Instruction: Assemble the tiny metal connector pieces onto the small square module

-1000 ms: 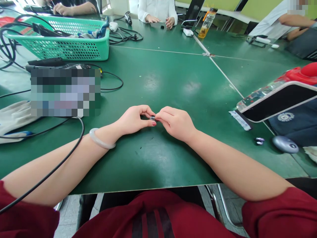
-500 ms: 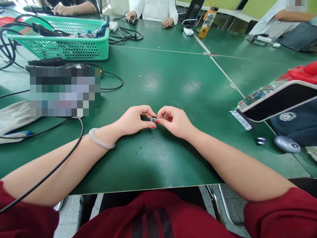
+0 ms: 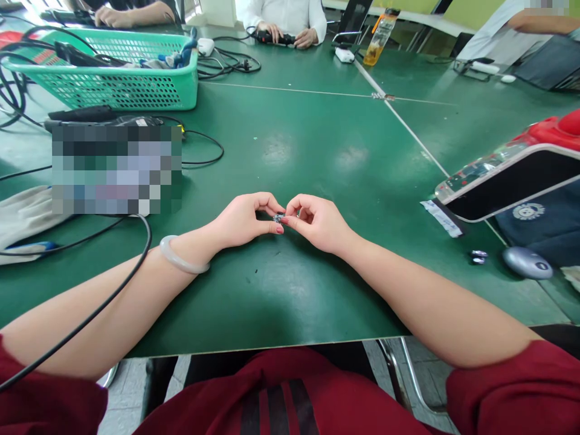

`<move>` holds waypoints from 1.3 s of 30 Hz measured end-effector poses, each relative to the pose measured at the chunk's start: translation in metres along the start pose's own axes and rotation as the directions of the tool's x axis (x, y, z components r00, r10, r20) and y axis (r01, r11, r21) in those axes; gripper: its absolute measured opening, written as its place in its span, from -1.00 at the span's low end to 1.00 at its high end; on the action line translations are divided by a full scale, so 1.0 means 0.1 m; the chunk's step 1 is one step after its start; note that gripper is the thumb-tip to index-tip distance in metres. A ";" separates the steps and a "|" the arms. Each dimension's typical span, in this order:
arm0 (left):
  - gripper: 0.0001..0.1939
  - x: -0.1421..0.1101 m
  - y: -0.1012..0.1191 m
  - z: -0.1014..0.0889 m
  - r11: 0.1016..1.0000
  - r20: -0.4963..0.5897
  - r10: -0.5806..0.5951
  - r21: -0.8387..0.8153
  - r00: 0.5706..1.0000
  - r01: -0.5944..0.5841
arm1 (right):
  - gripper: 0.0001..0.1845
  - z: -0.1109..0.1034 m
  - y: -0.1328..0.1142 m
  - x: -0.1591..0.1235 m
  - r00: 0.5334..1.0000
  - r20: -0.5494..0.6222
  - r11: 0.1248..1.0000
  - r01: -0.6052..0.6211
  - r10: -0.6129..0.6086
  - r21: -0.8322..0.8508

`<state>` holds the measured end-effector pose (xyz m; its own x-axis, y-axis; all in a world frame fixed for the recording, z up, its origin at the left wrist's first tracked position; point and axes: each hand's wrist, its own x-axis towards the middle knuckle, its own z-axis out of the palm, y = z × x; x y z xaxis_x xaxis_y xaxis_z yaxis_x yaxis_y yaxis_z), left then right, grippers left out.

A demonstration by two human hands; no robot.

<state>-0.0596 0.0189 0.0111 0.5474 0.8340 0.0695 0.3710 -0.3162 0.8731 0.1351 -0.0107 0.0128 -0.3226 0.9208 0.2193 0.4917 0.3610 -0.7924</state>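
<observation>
Between my two hands, above the green table [image 3: 281, 302], is a small dark, shiny piece [image 3: 278, 218] too small to name. My left hand [image 3: 244, 220] pinches it from the left with thumb and forefinger, and a pale bangle [image 3: 183, 258] circles that wrist. From the right, my right hand [image 3: 317, 222] has its thumb and fingertips closed on the same piece. The fingertips of both hands nearly meet, and they cover part of it.
A green basket [image 3: 122, 90] of cables stands at the far left. A white glove [image 3: 22, 211] lies nearer. To the right are a propped phone [image 3: 512, 181], a small shiny object [image 3: 478, 257] and a mouse [image 3: 528, 263]. A black cable [image 3: 113, 290] crosses my left forearm.
My hands keep the same pinch on the small piece, with hardly any shift. Across the table, a person in white has brought both hands together on a black object.
</observation>
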 end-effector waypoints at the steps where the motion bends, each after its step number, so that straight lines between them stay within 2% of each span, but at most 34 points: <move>1: -0.68 0.00 0.00 0.00 1.000 -0.002 -0.003 0.000 1.000 0.003 | -0.80 0.00 0.00 0.00 1.000 -0.002 1.000 0.007 -0.007 -0.012; 12: -0.67 0.01 0.01 0.01 0.998 -0.019 -0.034 -0.050 0.999 0.033 | -0.79 0.02 0.01 0.01 0.996 -0.063 0.994 0.053 -0.059 -0.091; 16: -0.64 0.03 0.01 0.00 0.983 -0.148 -0.117 -0.160 0.982 0.093 | -0.82 -0.03 0.07 0.03 0.993 -0.104 0.985 0.030 -0.048 -0.171; 18: -0.64 0.04 0.01 0.00 0.960 -0.212 -0.155 -0.264 0.965 0.096 | -0.87 -0.04 0.12 0.03 0.996 -0.059 0.961 0.048 -0.066 -0.274; 21: -0.66 0.04 0.03 -0.01 0.923 -0.225 -0.182 -0.375 0.957 0.087 | -0.83 -0.01 0.15 0.03 0.995 0.037 0.905 0.101 -0.094 -0.412; 27: -0.65 0.04 0.05 0.00 0.930 -0.198 -0.175 -0.354 0.964 0.096 | -0.89 0.06 0.13 0.05 0.993 0.070 0.861 0.113 -0.091 -0.496; 31: -0.62 0.04 0.01 0.00 0.960 -0.183 -0.170 -0.251 0.968 0.121 | -0.88 0.04 0.14 0.05 0.994 0.061 0.861 0.104 -0.086 -0.497; 35: -0.63 0.04 -0.01 -0.01 0.963 -0.174 -0.171 -0.240 0.970 0.127 | -0.87 0.01 0.13 0.04 0.990 -0.004 0.897 0.124 -0.139 -0.424; 39: -0.66 0.04 -0.02 -0.01 0.964 -0.173 -0.177 -0.228 0.969 0.136 | -0.86 0.00 0.08 0.01 0.966 -0.085 0.911 0.197 -0.243 -0.364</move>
<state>-0.0586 0.0230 0.0100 0.3351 0.9422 -0.0042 0.2608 -0.0885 0.9613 0.1384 -0.0064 0.0063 -0.3621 0.8148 0.4528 0.6783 0.5635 -0.4715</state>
